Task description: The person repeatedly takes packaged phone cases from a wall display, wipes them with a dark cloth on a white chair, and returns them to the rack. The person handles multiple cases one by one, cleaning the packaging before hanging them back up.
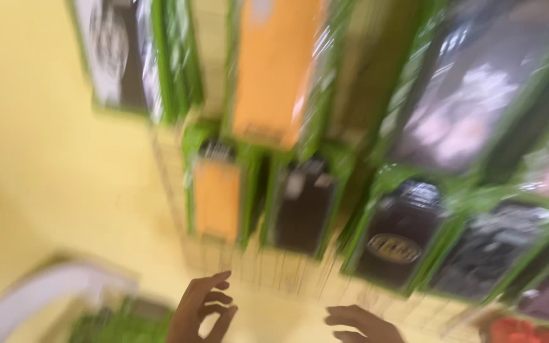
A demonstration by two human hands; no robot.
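Left hand (201,308) hangs low with fingers loosely curled, holding nothing; right hand (363,322) is beside it, fingers bent, also empty (both blurred); just above them hang green-edged flat packets on the yellow wall (46,159): two orange ones (274,70) (217,200), and about four dark ones, the nearest (303,206) between the hands.

A yellow wall (39,140) is seen on the left, strongly blurred. To the right of this wall, a wire rack (274,270) is hung with green-edged packages (300,206), some orange, some dark. Below the wall, a pale curved edge (46,289) is shown.
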